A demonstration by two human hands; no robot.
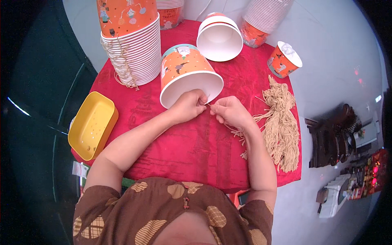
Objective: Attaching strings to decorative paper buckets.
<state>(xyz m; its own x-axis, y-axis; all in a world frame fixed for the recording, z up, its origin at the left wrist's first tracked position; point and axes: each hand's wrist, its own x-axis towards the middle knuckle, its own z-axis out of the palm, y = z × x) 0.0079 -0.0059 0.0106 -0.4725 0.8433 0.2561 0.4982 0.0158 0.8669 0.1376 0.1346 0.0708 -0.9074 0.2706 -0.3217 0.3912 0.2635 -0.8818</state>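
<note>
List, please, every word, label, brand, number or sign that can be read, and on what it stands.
Back orange bucket, left of centre: printed lettering, which I do not copy.
Tilted bucket by the left hand: pictures, no readable text.
White item below the yellow container: too small to read.
No other text is readable.

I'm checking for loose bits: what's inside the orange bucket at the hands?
Inside the orange bucket, only white inner surface shows. The left hand covers part of the opening, so whatever lies behind it cannot be seen.
</note>
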